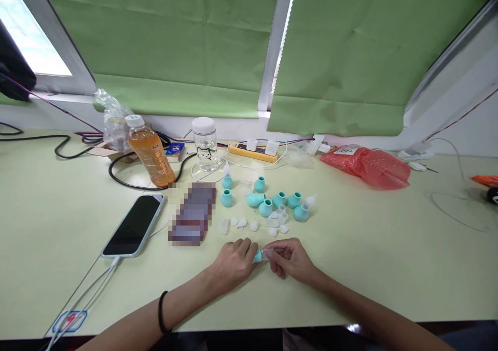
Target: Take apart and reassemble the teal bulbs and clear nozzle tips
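Observation:
My left hand (pixel 235 260) is closed around a small teal bulb (pixel 257 256), and only its neck shows past the fingers. A clear plastic nozzle (pixel 266 254) meets that neck; the fingertips of my right hand (pixel 292 258) pinch it. Whether the nozzle is fully seated, I cannot tell. Beyond the hands stand several open-necked teal bulbs (pixel 279 199), and one bulb (pixel 255 200) lies on its side. Two others, a left one (pixel 227 181) and a right one (pixel 301 213), carry whitish translucent tips. Small white and clear plastic pieces (pixel 254 227) lie scattered just past my fingers.
To the left lie a charging phone (pixel 134 226) and a blurred dark rectangular item (pixel 193 213). Behind them stand an orange drink bottle (pixel 151 154) and a clear lidded cup (pixel 205 146). A yellow power strip (pixel 252 153) and red plastic bag (pixel 369 167) lie along the back.

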A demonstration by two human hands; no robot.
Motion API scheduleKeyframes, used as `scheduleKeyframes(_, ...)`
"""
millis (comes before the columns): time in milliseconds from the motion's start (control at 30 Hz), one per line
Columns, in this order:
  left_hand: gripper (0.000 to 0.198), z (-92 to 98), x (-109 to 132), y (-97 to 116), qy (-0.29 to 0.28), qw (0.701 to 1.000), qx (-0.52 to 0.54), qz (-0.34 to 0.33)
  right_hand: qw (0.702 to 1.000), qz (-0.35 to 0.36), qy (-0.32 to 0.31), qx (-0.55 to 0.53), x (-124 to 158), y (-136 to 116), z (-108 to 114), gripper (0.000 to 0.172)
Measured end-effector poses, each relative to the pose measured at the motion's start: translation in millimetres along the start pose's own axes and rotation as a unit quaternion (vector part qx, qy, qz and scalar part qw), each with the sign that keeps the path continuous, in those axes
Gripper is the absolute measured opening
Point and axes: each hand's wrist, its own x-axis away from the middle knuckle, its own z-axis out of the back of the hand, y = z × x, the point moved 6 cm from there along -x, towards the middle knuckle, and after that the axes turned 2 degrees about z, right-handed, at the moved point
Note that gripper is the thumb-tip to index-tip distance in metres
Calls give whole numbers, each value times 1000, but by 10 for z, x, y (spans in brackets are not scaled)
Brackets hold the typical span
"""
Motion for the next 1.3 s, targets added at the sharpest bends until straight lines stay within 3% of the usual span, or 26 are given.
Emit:
scheduleKeyframes(233, 20, 53, -26, -25, 7, 999, 44, 29, 1000, 2, 1, -19, -6, -19, 9, 32)
scheduleKeyframes(333, 30, 140, -24, -34, 42, 995, 84, 40, 998, 55, 34, 10, 0, -98, 86, 33)
scheduleKeyframes(400, 29, 190, -10, -53, 65, 990, 112, 47, 986, 116, 96, 76, 2, -183, 218, 31)
scheduleKeyframes(467, 24, 212, 7, -102, 78, 983, 148, 69, 947, 188, 179, 191, 14, -288, 369, 27)
scheduleKeyframes(567, 20, 200, 25, -206, 82, 965, 216, 124, 852, 252, 249, 385, 6, -376, 463, 25)
scheduleKeyframes(667, 18, 185, 28, -279, 85, 945, 266, 169, 792, 253, 240, 501, -51, -341, 424, 22)
scheduleKeyframes(733, 17, 189, 23, -309, 91, 934, 288, 191, 784, 261, 218, 519, -68, -319, 368, 20)
scheduleKeyframes(800, 17, 192, 16, -333, 92, 924, 306, 211, 806, 273, 196, 488, -57, -329, 325, 20)
scheduleKeyframes(900, 17, 161, 4, -352, 66, 910, 334, 235, 886, 262, 185, 334, -20, -379, 354, 15)
scheduleKeyframes(1000, 17, 125, -3, -343, 41, 901, 360, 239, 959, 202, 148, 133, -20, -380, 370, 15)
scheduleKeyframes(1100, 18, 117, -6, -327, 39, 896, 374, 234, 981, 154, 120, 14, -27, -358, 337, 16)
scheduleKeyframes(1300, 18, 114, -8, -316, 38, 893, 389, 223, 986, 135, 85, -47, -39, -277, 265, 13)
